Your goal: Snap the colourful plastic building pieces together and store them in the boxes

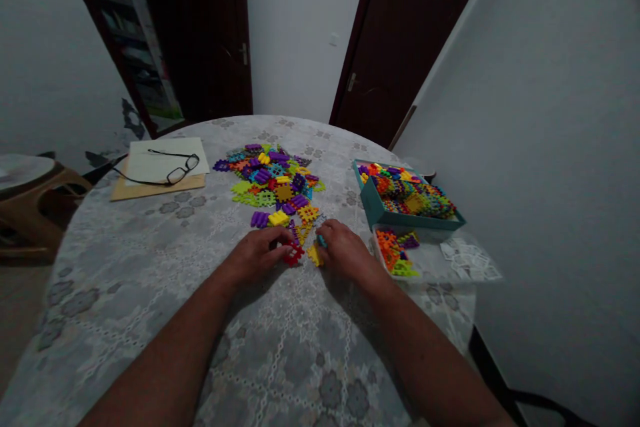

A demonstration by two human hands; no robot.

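My left hand (263,252) is closed, thumb and fingers pinching a red notched building piece (294,253) just above the tablecloth. To its right, my right hand (343,247) curls over a blue piece (321,240), which is partly hidden by the fingers. A yellow piece (314,255) lies by the right fingertips; whether it is gripped too I cannot tell. Just beyond both hands spreads a heap of colourful interlocking pieces (285,193), with a yellow triangular piece (303,233) at its near edge.
A teal box (410,217) full of pieces stands at the right. In front of it is a clear tub (380,250) with orange and green pieces, beside white paper cards (470,260). Glasses (176,175) rest on paper (140,152) at the left of the round table (150,293).
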